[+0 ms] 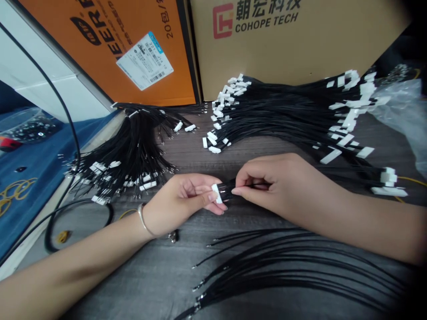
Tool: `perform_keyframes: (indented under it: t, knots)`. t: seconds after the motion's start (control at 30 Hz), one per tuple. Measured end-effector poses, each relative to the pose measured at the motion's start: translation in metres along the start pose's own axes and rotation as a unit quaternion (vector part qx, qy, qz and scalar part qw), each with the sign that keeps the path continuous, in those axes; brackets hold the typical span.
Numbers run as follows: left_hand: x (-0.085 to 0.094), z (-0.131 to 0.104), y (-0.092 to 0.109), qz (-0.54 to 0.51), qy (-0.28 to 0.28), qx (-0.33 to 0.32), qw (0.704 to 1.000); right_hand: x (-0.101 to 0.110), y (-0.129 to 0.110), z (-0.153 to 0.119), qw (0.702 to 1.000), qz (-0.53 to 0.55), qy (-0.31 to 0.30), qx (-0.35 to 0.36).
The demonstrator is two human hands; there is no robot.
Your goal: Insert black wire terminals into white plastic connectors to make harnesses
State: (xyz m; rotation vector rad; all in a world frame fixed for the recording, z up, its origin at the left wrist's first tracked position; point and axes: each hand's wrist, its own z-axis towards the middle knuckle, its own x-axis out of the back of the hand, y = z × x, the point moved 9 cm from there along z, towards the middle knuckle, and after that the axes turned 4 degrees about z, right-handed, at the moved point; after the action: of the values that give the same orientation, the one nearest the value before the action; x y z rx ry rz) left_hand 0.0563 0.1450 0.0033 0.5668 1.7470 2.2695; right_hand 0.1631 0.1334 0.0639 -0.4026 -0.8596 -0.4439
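My left hand (pixel 196 194) pinches a small white connector (pixel 217 194) between thumb and fingers, near the middle of the view. Black wires run from the connector toward the right. Just right of it, my right hand (pixel 267 180) is closed on black wires (pixel 228 189), its thumb and index finger pressed together. Below my hands, loose black wires (pixel 283 262) with bare metal ends lie fanned across the dark table (pixel 140 275). At the right, a white connector (pixel 388 177) sits on the ends of more black wires.
Behind my hands lies a large bundle of black wires (pixel 276 106) with white connectors. Another bundle (pixel 133 142) lies at the left. An orange box (pixel 100 58) and a brown box (pixel 307 49) stand at the back. A black cable (pixel 63 100) loops down the left side.
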Motion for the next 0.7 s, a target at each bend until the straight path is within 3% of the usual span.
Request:
perform_keyframes:
  t: [0.5,0.7]
  knots:
    - [-0.002,0.001,-0.003,0.022,0.013,0.021,0.999,-0.011,-0.005,0.003,0.997,0.072,0.005,0.025]
    - [0.0,-0.001,-0.002,-0.058,0.006,-0.001,0.998,0.001,-0.01,-0.005,0.992,-0.085,-0.01,0.089]
